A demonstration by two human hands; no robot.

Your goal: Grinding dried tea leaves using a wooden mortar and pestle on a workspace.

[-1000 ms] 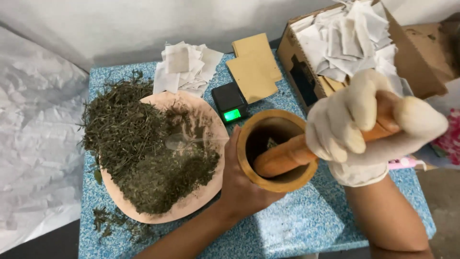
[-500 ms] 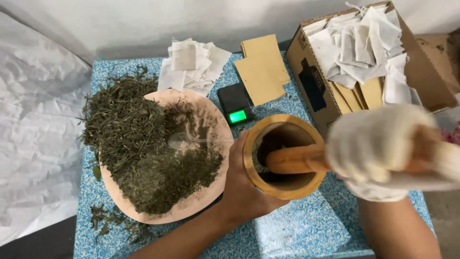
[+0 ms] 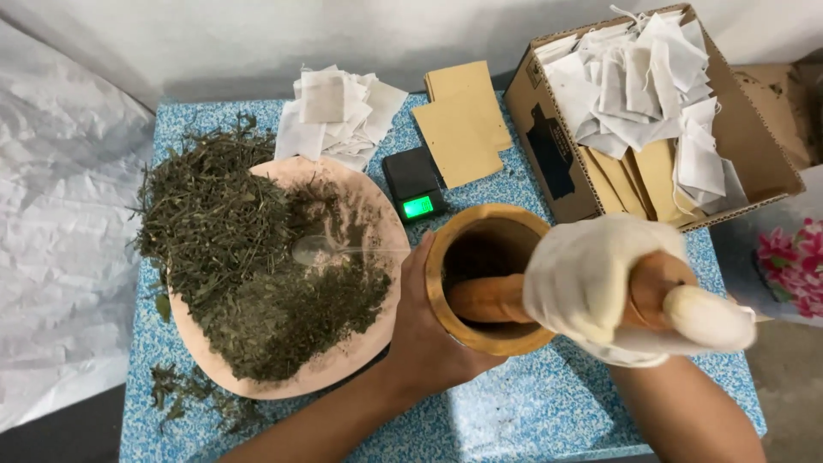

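My left hand [image 3: 429,343] clamped round wooden mortar [image 3: 489,279], steadying it near counter [image 3: 531,420] front edge; gloved right hand [image 3: 600,287] fisted on pestle [image 3: 506,296], angled inside to grind.

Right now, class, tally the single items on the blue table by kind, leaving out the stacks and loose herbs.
Wooden mortar: 1
Wooden pestle: 1
Pink plate: 1
Spoon: 1
Black pocket scale: 1
Cardboard box: 1
Total: 6

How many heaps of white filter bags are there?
2: one loose pile of white bags on the table behind the tray, another heap filling the cardboard box; more may lie underneath.
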